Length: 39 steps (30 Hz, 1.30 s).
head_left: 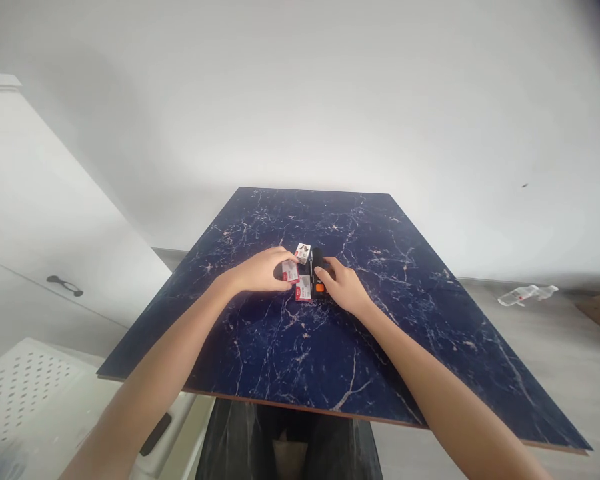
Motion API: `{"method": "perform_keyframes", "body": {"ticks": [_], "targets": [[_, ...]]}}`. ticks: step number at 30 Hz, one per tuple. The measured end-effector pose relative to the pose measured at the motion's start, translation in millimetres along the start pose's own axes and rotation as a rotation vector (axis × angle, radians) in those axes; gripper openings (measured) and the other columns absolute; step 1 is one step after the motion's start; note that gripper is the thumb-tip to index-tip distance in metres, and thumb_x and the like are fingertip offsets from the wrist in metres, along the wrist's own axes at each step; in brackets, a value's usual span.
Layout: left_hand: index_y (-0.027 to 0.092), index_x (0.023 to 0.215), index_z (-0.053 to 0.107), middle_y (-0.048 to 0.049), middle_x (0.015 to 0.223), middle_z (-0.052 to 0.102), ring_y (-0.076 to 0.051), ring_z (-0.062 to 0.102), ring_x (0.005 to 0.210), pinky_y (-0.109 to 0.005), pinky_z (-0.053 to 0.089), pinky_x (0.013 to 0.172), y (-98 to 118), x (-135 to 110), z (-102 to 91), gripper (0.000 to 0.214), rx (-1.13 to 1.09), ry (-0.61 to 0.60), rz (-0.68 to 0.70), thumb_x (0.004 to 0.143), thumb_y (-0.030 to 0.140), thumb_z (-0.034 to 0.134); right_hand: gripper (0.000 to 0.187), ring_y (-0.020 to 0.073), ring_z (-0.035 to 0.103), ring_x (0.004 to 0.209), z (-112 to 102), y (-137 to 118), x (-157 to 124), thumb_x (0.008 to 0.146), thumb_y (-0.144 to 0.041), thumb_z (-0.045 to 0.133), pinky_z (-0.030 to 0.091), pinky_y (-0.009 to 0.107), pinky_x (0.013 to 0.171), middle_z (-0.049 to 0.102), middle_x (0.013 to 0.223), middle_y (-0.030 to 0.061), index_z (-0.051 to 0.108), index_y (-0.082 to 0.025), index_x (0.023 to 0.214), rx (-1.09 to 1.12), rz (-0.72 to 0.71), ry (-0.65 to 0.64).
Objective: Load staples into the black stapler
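Note:
Near the middle of the dark blue marbled table (300,353), my left hand (267,270) is closed on a small red and white box (290,271), thumb and fingers at its edges. Just below it lies a second red and white box (303,288). A white box with a dark picture (303,252) stands behind them, close to my left fingertips. My right hand (344,283) is wrapped round the right side of a black object with an orange part (321,287); its kind is unclear, and my fingers partly hide it. The boxes and the black object sit close together.
A white cabinet with a dark handle (65,286) is on the left, above a white perforated plastic piece (23,387). Clear plastic bottles (527,295) lie on the floor at the right. A pale wall (320,100) rises behind the table.

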<state>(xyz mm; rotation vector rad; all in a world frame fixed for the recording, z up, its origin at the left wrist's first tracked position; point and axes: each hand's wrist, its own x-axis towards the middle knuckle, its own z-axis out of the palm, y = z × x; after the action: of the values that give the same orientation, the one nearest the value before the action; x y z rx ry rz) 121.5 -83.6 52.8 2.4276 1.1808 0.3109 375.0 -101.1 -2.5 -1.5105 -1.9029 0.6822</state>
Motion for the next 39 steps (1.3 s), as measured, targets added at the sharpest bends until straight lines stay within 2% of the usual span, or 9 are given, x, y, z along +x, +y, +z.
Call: {"method": "perform_keyframes", "body": {"ticks": [3, 7, 13, 19, 25, 31, 34, 37, 39], "targets": [[0.029, 0.137, 0.057, -0.0089, 0.134, 0.059, -0.029, 0.057, 0.119, -0.037, 0.047, 0.094, 6.1, 4.7, 12.1, 0.059, -0.035, -0.012, 0.089, 0.082, 0.046, 0.070, 0.041, 0.0194, 0.068, 0.081, 0.1, 0.6, 0.0, 0.100, -0.045, 0.049, 0.044, 0.027, 0.072, 0.073, 0.090, 0.0032, 0.058, -0.019, 0.130, -0.007, -0.012, 0.001], [0.030, 0.139, 0.057, -0.0089, 0.135, 0.060, -0.032, 0.053, 0.124, -0.042, 0.045, 0.099, 0.6, 10.9, 31.6, 0.067, -0.069, -0.035, 0.152, 0.077, 0.046, 0.077, 0.041, 0.0197, 0.068, 0.082, 0.7, 2.7, 0.7, 0.100, -0.046, 0.049, 0.045, 0.027, 0.073, 0.073, 0.092, 0.0039, 0.058, -0.020, 0.130, -0.013, -0.022, 0.005], [0.027, 0.144, 0.053, -0.0128, 0.128, 0.061, -0.034, 0.059, 0.113, -0.044, 0.049, 0.092, -7.8, 15.3, 47.9, 0.086, -0.091, 0.048, 0.063, 0.069, 0.059, 0.081, 0.042, 0.0210, 0.069, 0.086, 0.9, 6.1, 1.7, 0.101, -0.047, 0.047, 0.045, 0.028, 0.073, 0.074, 0.099, 0.0067, 0.057, -0.019, 0.132, -0.022, -0.043, -0.010], [0.026, 0.149, 0.044, -0.0137, 0.132, 0.060, -0.036, 0.058, 0.114, -0.045, 0.049, 0.091, 0.3, 16.2, 55.0, 0.095, -0.052, 0.090, 0.007, 0.070, 0.066, 0.078, 0.042, 0.0204, 0.069, 0.083, -0.6, 5.6, 1.5, 0.101, -0.046, 0.048, 0.045, 0.028, 0.073, 0.074, 0.095, 0.0053, 0.057, -0.019, 0.132, -0.014, -0.054, -0.013], [0.023, 0.159, 0.027, -0.0156, 0.129, 0.061, -0.037, 0.058, 0.115, -0.048, 0.044, 0.099, 7.6, 15.8, 53.4, 0.105, 0.111, 0.083, 0.061, 0.075, 0.064, 0.074, 0.043, 0.0208, 0.068, 0.082, -1.8, 4.4, 2.1, 0.101, -0.046, 0.048, 0.044, 0.028, 0.073, 0.074, 0.093, 0.0058, 0.057, -0.017, 0.132, -0.043, -0.064, -0.006], [0.028, 0.162, 0.016, -0.0143, 0.128, 0.060, -0.035, 0.059, 0.108, -0.043, 0.049, 0.086, 4.8, 15.1, 57.6, 0.113, 0.053, 0.086, 0.030, 0.074, 0.065, 0.075, 0.045, 0.0210, 0.069, 0.081, -1.9, 5.6, 2.6, 0.102, -0.047, 0.047, 0.044, 0.028, 0.071, 0.074, 0.094, 0.0068, 0.057, -0.016, 0.133, -0.064, -0.068, -0.001], [0.028, 0.160, 0.025, -0.0136, 0.131, 0.060, -0.033, 0.058, 0.109, -0.046, 0.047, 0.092, 0.2, 14.8, 55.6, 0.097, 0.061, 0.121, 0.124, 0.082, 0.068, 0.066, 0.046, 0.0217, 0.070, 0.085, -2.5, 5.3, 2.6, 0.101, -0.048, 0.048, 0.045, 0.028, 0.073, 0.075, 0.096, 0.0073, 0.057, -0.017, 0.133, -0.081, -0.070, 0.002], [0.027, 0.151, 0.044, -0.0113, 0.135, 0.059, -0.030, 0.056, 0.116, -0.048, 0.043, 0.102, -8.2, 18.0, 52.6, 0.062, 0.044, 0.317, 0.172, 0.099, 0.060, 0.041, 0.044, 0.0217, 0.070, 0.085, -2.9, 4.1, 2.5, 0.101, -0.047, 0.048, 0.045, 0.028, 0.074, 0.075, 0.097, 0.0071, 0.057, -0.018, 0.133, -0.084, -0.065, -0.002], [0.025, 0.146, 0.051, -0.0105, 0.145, 0.053, -0.030, 0.050, 0.128, -0.049, 0.038, 0.110, -15.5, 22.6, 52.8, 0.055, 0.065, 0.438, 0.130, 0.104, 0.055, 0.032, 0.044, 0.0215, 0.070, 0.085, -2.9, 3.4, 2.4, 0.101, -0.047, 0.048, 0.045, 0.028, 0.073, 0.075, 0.097, 0.0071, 0.058, -0.018, 0.133, -0.078, -0.062, -0.004]]}}
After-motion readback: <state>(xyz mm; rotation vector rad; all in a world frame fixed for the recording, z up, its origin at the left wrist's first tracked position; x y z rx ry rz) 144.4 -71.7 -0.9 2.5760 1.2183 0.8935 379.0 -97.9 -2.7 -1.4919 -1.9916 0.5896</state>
